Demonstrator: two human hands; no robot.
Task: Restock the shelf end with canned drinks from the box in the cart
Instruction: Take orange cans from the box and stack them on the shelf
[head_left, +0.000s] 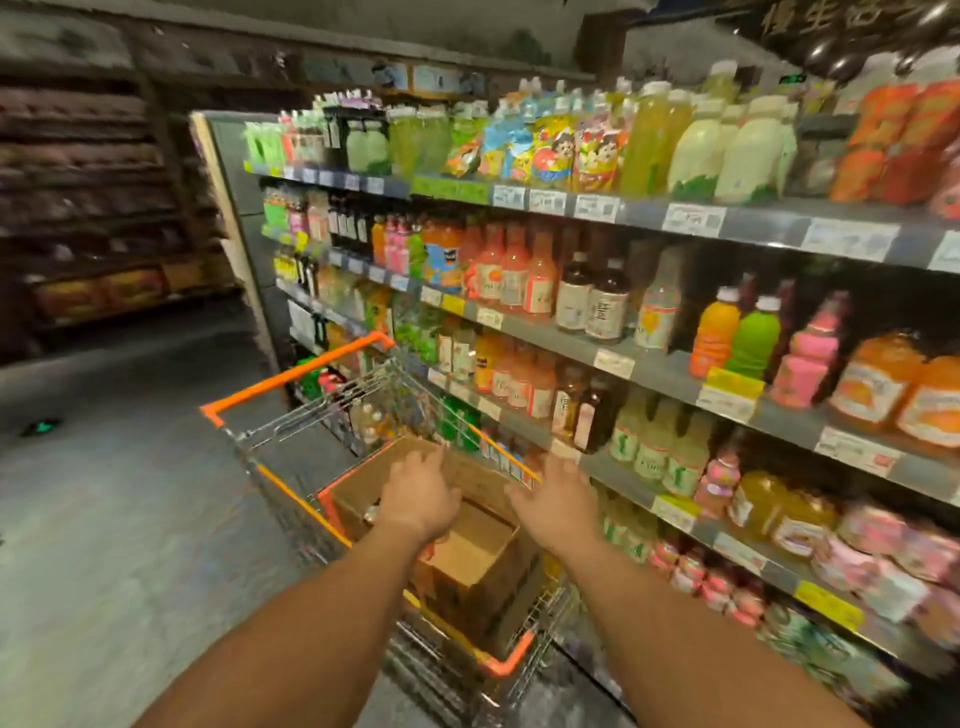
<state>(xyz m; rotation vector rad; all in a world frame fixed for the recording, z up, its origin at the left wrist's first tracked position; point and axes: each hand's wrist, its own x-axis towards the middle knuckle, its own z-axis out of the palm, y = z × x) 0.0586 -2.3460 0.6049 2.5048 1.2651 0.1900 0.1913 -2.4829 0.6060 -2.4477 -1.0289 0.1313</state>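
An open cardboard box (470, 564) sits inside a wire shopping cart (291, 379) with orange trim, in the aisle beside the drink shelves. Both my arms reach forward over the cart. My left hand (418, 496) hovers above the box's far part with fingers spread and relaxed, holding nothing. Over the cart's right rim, close to the shelf edge, my right hand (558, 504) is spread and empty too. A small can top (371, 514) shows in the box by my left wrist; the rest of the box's contents are hidden. The shelf end (234, 218) lies ahead, past the cart.
Tall shelves (649, 364) of bottled juices and drinks run along the right, close to the cart. Open grey floor (130, 493) spreads to the left. Dark shelving (88, 208) stands far left across the aisle.
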